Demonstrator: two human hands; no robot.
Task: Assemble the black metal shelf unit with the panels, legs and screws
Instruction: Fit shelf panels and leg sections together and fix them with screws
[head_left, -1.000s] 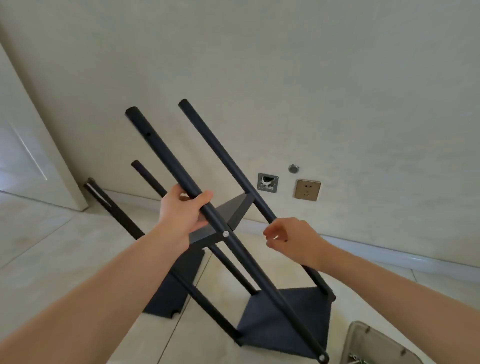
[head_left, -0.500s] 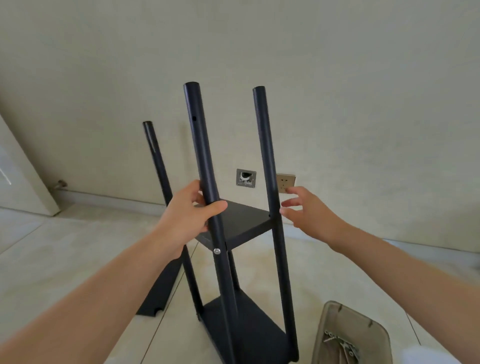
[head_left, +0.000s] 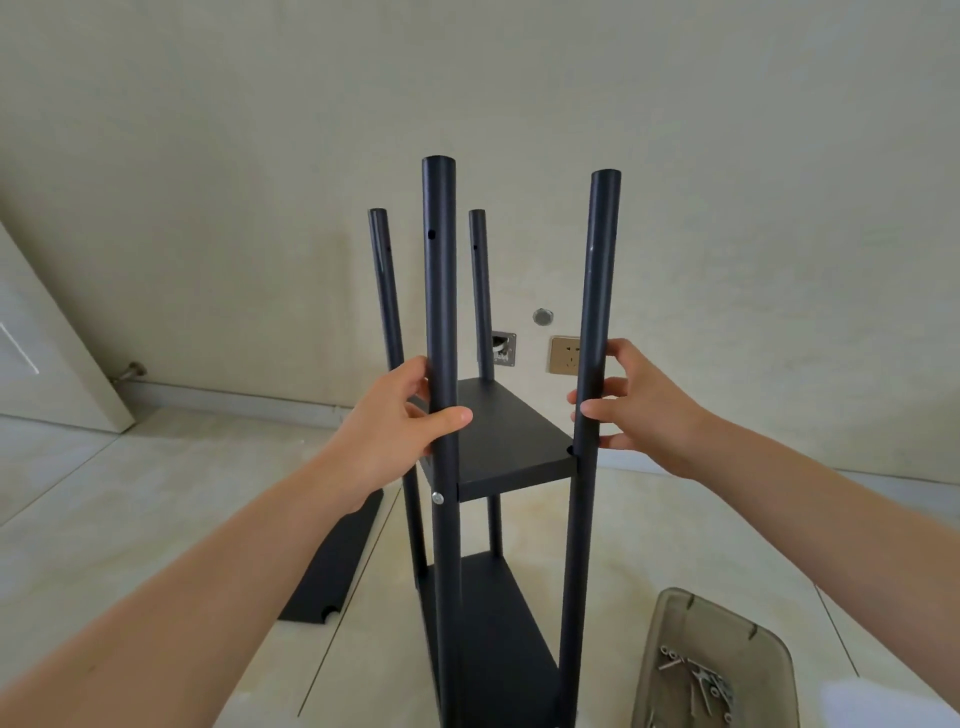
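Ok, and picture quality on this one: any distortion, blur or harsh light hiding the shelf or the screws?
Head view: wide-angle bend bows the skirting and splays the legs; light is soft and even, no glare on the black metal; left hand and right hand are sharp; the tray of screws at the lower right edge is softer; a white blur covers the bottom right corner.

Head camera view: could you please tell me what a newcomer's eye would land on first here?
The half-built black shelf unit stands upright mid-frame, four legs rising above two fitted panels. The left hand grips the near left leg, while the right hand holds the near right leg with loosely curled fingers. A spare black panel lies on the floor at left, and a tray of screws sits lower right.
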